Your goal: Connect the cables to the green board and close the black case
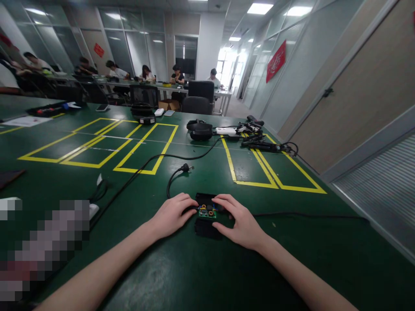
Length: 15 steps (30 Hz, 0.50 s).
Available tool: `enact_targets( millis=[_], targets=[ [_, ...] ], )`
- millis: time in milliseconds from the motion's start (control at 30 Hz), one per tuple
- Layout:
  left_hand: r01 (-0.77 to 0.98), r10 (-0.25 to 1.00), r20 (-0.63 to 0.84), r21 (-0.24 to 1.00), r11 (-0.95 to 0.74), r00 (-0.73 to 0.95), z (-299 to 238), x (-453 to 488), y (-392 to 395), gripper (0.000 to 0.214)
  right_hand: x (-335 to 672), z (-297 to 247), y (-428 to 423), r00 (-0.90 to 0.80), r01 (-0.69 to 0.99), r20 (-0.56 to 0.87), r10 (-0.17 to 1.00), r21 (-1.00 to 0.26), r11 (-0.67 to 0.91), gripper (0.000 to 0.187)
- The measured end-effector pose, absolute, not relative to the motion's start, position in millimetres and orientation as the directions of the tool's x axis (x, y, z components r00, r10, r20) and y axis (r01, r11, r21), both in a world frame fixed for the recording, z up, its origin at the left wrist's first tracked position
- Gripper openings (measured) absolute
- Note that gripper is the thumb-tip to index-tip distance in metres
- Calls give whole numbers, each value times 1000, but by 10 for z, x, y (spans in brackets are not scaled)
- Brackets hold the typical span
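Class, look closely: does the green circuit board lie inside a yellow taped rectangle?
No, the circuit board lies between the left hand and right hand, on plain green table short of the yellow taped rectangles.

I carry 1 camera on my head, and it faces forward and down along the dark green table top (194, 276) with its yellow tape rectangles (97, 149). It sits close above my left hand (173, 214) and right hand (241, 222), which show low in the middle, either side of the small open black plastic casing (207, 229). Higher up, the wide view reaches the far grey desks (181, 88) and the glass wall (292, 69) on the right.
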<state>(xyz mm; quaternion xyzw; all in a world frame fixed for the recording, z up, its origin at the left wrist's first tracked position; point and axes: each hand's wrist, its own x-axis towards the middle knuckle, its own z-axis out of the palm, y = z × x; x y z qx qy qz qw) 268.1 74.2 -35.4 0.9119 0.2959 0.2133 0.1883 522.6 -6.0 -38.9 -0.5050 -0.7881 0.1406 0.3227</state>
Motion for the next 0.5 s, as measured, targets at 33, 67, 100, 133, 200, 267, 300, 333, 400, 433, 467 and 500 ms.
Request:
enact_targets(
  millis=[33, 67, 100, 133, 200, 267, 300, 333, 400, 433, 467, 500],
  targets=[
    [461, 622, 276, 470, -753, 733, -357, 2683, 745, 13, 5241, -388, -65, -286, 709, 356, 890, -546, 446, 56],
    [463, 623, 275, 470, -752, 732, -360, 2684, 748, 13, 5251, -394, -67, -289, 714, 348, 892, -542, 443, 59],
    [464, 623, 273, 468, -752, 733, -362, 2686, 751, 12, 5256, -405, -67, -289, 718, 348, 892, -537, 442, 60],
    [464, 622, 273, 466, -753, 734, -362, 2687, 752, 12, 5256, -418, -64, -285, 723, 355, 890, -530, 443, 59],
    [462, 615, 273, 459, -759, 740, -360, 2688, 752, 13, 5240, -440, -55, -276, 730, 391, 878, -509, 456, 50],
    [461, 608, 272, 449, -766, 746, -353, 2686, 748, 13, 5219, -441, -44, -280, 728, 432, 858, -488, 483, 41],
    [460, 606, 271, 445, -768, 748, -348, 2684, 745, 14, 5213, -430, -40, -281, 725, 444, 851, -482, 492, 37],
    [462, 605, 268, 443, -768, 749, -341, 2683, 743, 14, 5212, -414, -37, -282, 722, 448, 848, -483, 495, 34],
    [465, 608, 262, 445, -765, 749, -323, 2681, 739, 15, 5234, -372, -29, -272, 727, 435, 858, -491, 480, 27],
    [467, 612, 260, 450, -761, 747, -314, 2681, 738, 15, 5256, -352, -23, -264, 738, 422, 868, -491, 463, 23],
    [469, 616, 257, 456, -757, 745, -304, 2682, 737, 15, 5285, -336, -15, -256, 754, 403, 879, -486, 443, 18],
    [470, 621, 254, 464, -751, 742, -294, 2682, 738, 16, 5318, -325, -5, -253, 773, 378, 891, -475, 421, 13]
  ],
)
